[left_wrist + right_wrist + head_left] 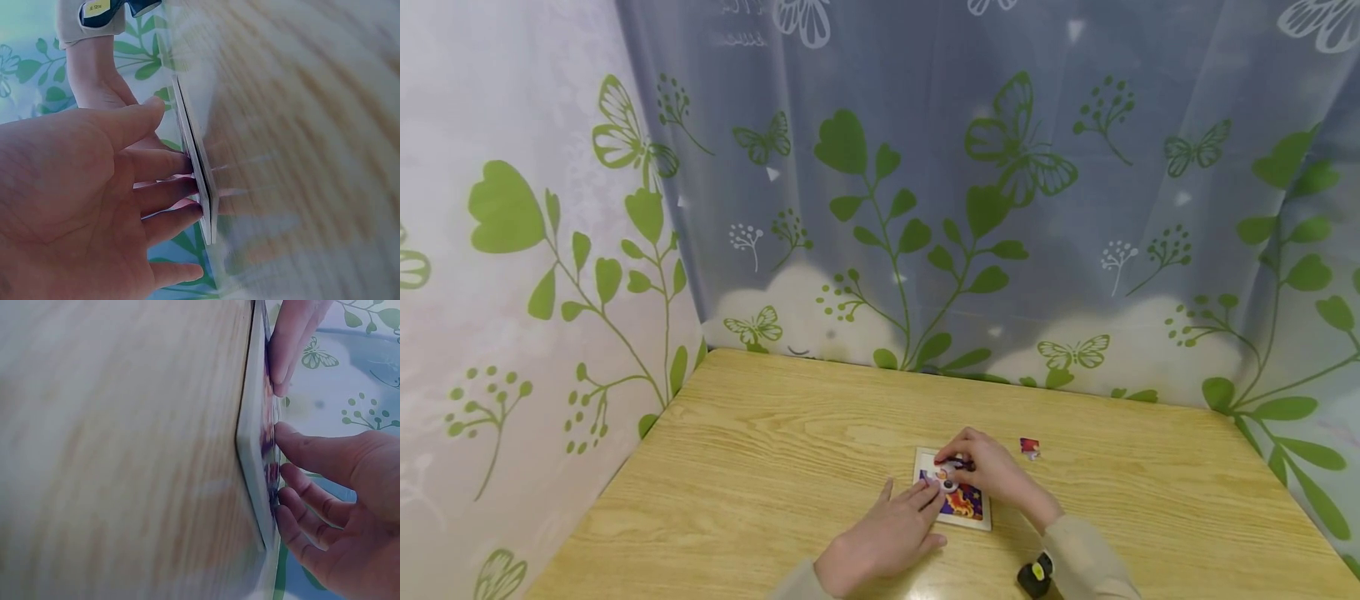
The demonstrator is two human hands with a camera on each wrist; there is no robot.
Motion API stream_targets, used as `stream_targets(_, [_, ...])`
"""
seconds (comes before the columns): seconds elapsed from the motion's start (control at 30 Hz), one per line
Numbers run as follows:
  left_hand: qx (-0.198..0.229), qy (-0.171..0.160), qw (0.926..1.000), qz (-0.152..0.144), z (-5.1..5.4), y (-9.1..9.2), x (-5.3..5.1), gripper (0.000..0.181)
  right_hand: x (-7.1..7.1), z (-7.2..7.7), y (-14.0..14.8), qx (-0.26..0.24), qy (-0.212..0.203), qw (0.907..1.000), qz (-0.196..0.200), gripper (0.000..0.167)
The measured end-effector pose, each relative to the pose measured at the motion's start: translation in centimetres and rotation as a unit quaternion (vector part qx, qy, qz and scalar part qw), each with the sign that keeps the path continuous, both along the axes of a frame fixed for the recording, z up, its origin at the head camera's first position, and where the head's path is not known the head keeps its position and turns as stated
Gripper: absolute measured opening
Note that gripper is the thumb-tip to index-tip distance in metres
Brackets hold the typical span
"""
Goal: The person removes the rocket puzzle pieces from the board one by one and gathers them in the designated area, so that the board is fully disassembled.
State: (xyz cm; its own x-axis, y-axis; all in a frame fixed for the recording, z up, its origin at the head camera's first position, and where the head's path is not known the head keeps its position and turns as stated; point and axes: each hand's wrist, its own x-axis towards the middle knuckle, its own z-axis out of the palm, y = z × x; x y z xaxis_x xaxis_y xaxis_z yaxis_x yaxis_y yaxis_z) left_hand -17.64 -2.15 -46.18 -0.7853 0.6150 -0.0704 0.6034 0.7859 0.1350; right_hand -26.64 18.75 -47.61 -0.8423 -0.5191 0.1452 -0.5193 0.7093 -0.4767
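A small jigsaw puzzle (964, 503) with a purple and orange picture sits in a pale frame (970, 525) on the table. Flat across its left part, my left hand (895, 529) rests its nearly straight fingertips on the picture; the left wrist view shows these fingers (165, 195) at the board's edge. Over the upper part, my right hand (996, 473) has curled fingers and thumb about a dark puzzle piece (961, 463), touching the board's face. The right wrist view shows its thumb (315, 450) and fingertips against the surface. The fingers partly hide the piece.
One loose red and purple puzzle piece (1030, 447) lies on the wooden table (760, 467), right of the board. A black device with a yellow label (1036, 575) is at my right wrist. Patterned curtains (910, 208) stand behind and beside the table.
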Motion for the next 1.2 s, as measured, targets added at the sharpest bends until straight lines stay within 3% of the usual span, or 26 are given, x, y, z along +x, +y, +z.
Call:
stream_targets(0.37, [0.000, 0.003, 1.0000, 0.000, 0.03, -0.03, 0.03, 0.062, -0.07, 0.14, -0.24, 0.003, 0.019, 0.9997, 0.012, 0.017])
stream_targets(0.73, [-0.001, 0.001, 1.0000, 0.002, 0.20, 0.04, 0.13, 0.061, -0.09, 0.29, -0.63, 0.015, 0.026, 0.9995, -0.009, 0.019])
stream_targets(1.0, [-0.002, 0.003, 1.0000, 0.000, 0.05, 0.00, 0.00, 0.061, -0.10, 0.48, -0.22, -0.056, -0.012, 0.9980, -0.025, 0.025])
stream_targets(1.2, [-0.003, 0.000, 1.0000, -0.003, 0.05, -0.03, -0.06, 0.062, 0.03, 0.67, 0.26, -0.077, -0.047, 0.9952, -0.037, 0.016])
